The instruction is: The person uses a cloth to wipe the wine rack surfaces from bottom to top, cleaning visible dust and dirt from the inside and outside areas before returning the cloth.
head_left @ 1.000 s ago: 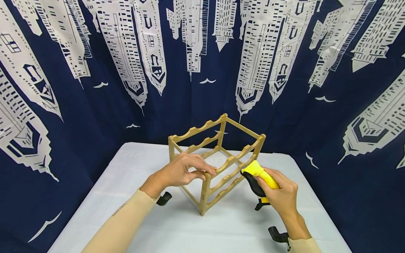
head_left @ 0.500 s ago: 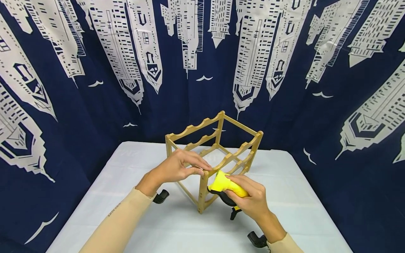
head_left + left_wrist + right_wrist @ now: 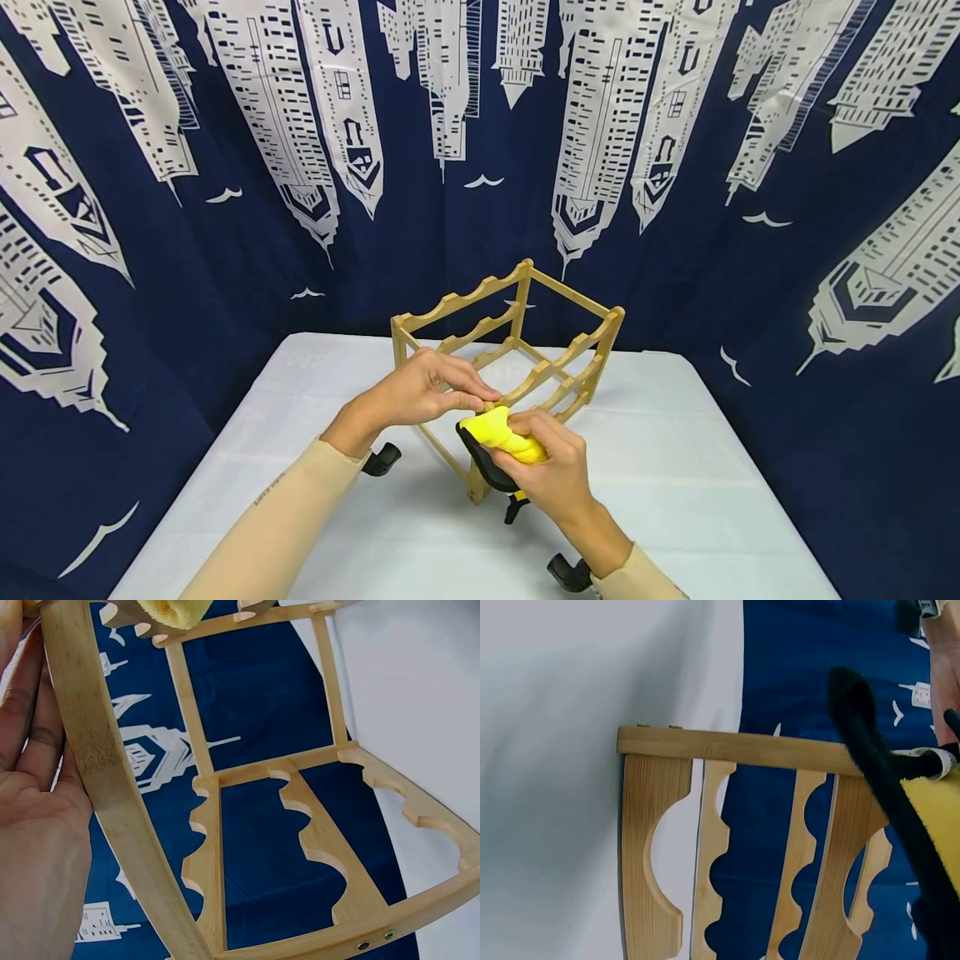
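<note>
A light wooden wine rack (image 3: 525,379) with scalloped rails stands on the table, one corner towards me. My left hand (image 3: 416,392) pinches the top of its near corner between thumb and fingers. Part of that palm shows beside the upright in the left wrist view. My right hand (image 3: 551,467) grips a bunched yellow cloth (image 3: 491,429) with black edging at the same corner, just below the left fingertips. Fuzzy yellow cloth and a black strip fill the right edge of the right wrist view. The cloth hides most of the near corner post.
The table (image 3: 675,467) has a white covering. Behind it hangs a dark blue curtain (image 3: 450,242) printed with white buildings and birds. Black camera mounts (image 3: 570,573) sit at both wrists.
My right hand has carried the yellow cloth leftwards from beside the rack to its near top corner. The left hand keeps its place on that corner.
</note>
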Demonstrator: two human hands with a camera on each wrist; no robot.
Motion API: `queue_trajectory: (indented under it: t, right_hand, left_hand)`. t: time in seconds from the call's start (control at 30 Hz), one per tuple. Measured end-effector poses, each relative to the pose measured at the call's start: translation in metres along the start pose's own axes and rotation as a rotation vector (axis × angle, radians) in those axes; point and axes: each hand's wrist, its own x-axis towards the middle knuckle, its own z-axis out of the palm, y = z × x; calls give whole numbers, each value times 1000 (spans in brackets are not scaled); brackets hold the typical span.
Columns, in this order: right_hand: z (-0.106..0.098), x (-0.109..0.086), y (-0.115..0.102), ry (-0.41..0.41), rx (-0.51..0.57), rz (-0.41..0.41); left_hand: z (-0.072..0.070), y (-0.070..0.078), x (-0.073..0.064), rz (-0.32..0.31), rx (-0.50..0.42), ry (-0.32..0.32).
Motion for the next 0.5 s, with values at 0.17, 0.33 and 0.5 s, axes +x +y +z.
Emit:
queue_trajectory:
  t: [0.17, 0.33, 0.5]
  right_hand:
    - [2, 1, -5, -7, -35, 20]
    - [3, 0, -7, -12, -67, 22]
    - [4, -3, -7, -23, -100, 29]
  left_hand:
    - [-1, 3, 0, -34, 10, -2]
    - [0, 3, -1, -47, 15, -5]
    - [0, 2, 0, -55, 22, 3]
